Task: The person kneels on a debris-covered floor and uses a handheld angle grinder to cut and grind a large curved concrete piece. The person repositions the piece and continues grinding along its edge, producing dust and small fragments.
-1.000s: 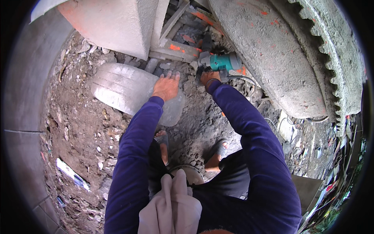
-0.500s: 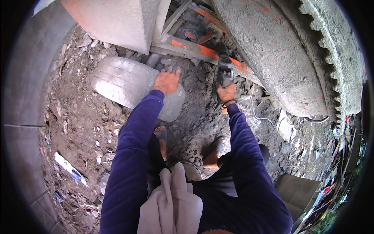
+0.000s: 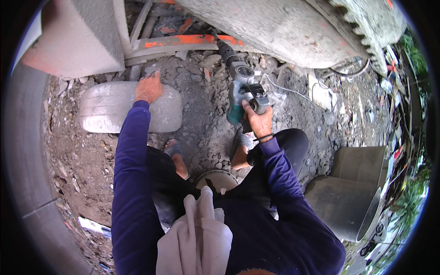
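The left arm reaches forward, nearly straight, its left hand [image 3: 149, 87] palm down on the rounded grey block [image 3: 105, 110], the grip loose and unclosed, fingertips by the block's far edge. The right arm is bent at the elbow; right of the block, the right hand [image 3: 260, 120] wraps the handle of the green-and-grey power tool [image 3: 241, 87]. The tool lies to the block's right, its bit pointing away from the person toward an orange-marked bar [image 3: 183, 42] beyond the block; contact between bit and bar cannot be told. Rubble-strewn ground [image 3: 201, 105] gives open room between block and tool. A pale panel [image 3: 75, 43] bounds the block's far left side; a large toothed drum [image 3: 275, 30] closes the space beyond and right of it.
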Motion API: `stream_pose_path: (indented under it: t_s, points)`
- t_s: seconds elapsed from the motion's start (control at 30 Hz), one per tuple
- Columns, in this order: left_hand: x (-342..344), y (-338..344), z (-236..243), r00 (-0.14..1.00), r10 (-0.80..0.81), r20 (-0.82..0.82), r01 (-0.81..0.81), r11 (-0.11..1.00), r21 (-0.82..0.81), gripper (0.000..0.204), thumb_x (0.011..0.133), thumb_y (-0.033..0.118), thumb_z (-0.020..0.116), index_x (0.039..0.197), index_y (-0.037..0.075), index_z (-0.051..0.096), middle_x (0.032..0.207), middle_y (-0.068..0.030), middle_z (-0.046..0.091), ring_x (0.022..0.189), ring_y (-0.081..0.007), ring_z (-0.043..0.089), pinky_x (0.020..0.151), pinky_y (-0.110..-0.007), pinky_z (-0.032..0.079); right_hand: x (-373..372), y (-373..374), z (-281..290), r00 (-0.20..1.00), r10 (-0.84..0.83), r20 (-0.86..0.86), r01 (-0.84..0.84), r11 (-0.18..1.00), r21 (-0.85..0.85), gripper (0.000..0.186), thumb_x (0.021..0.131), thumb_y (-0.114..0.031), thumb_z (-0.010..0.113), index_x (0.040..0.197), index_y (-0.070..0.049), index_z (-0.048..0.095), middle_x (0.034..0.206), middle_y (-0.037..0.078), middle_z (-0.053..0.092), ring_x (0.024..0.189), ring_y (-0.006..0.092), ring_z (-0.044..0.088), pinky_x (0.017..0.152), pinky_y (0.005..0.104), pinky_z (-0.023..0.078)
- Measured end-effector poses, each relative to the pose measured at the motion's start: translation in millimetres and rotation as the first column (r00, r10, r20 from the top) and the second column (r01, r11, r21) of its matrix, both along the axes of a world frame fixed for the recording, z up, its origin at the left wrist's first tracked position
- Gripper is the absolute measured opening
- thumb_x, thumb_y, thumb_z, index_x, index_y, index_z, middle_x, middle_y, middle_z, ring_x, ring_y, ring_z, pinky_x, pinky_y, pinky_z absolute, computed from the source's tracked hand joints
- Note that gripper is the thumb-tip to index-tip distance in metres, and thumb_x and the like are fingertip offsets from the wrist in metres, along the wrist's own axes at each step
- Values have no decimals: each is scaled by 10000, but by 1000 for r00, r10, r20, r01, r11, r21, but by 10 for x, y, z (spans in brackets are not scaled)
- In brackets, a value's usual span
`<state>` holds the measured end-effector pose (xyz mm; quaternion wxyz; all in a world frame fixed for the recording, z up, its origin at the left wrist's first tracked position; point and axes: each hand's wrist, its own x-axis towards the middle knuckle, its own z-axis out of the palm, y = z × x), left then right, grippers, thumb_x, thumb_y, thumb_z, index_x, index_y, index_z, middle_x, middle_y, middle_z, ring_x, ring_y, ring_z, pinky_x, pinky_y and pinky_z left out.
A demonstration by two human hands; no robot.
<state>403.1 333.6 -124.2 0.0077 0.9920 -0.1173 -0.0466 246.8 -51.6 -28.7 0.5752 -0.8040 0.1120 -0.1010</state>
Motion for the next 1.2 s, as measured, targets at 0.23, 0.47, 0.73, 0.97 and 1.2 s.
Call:
stream_pose_path:
  t_s: [0.23, 0.47, 0.73, 0.97, 1.2]
  points:
    - [44, 31, -37, 995, 73, -75, -75, 997, -30, 564, 1046, 372, 468, 1457, -7, 536, 1284, -273, 699, 1274, -410, 633, 1079, -511, 495, -239, -84, 9, 971, -215, -104, 237, 822, 518, 142, 950, -119, 785, 907, -39, 676, 659, 17, 641, 476, 117, 557, 469, 300, 460]
    - [432, -230, -108, 989, 148, 10, -144, 971, -190, 724, 1053, 568, 430, 1460, -19, 548, 1349, -321, 652, 1312, -462, 598, 1179, -500, 386, -347, -68, -280, 993, -77, -91, 107, 915, 388, 263, 913, -192, 792, 1049, 29, 753, 920, 81, 794, 807, 173, 742, 772, 352, 571]
    - [-434, -1405, 424, 984, 151, 96, -62, 791, -609, 576, 1039, 451, 589, 1406, 8, 615, 1344, -287, 672, 1289, -444, 625, 1109, -484, 460, -383, -100, -522, 998, -39, -53, 51, 968, 247, 272, 910, -218, 798, 1047, 13, 762, 930, 96, 803, 862, 163, 754, 791, 355, 567]
    - [-1259, -1016, 1187, 929, 126, 348, 59, 877, -477, 509, 982, 343, 703, 1342, -14, 647, 1269, -289, 706, 1218, -439, 665, 1058, -470, 499, -328, -313, -887, 997, -70, -30, 76, 952, 298, 323, 839, -253, 806, 1027, 5, 761, 937, 172, 795, 884, 310, 777, 842, 414, 580]
    - [-1801, -1386, 1541, 979, 93, -183, -177, 834, -522, 854, 959, 608, 685, 1493, -35, 510, 1448, -310, 590, 1387, -419, 558, 1164, -433, 427, -144, -448, -1002, 997, -74, -37, 82, 943, 323, 374, 821, -275, 806, 1056, 14, 764, 1005, 192, 795, 965, 339, 773, 893, 421, 579]
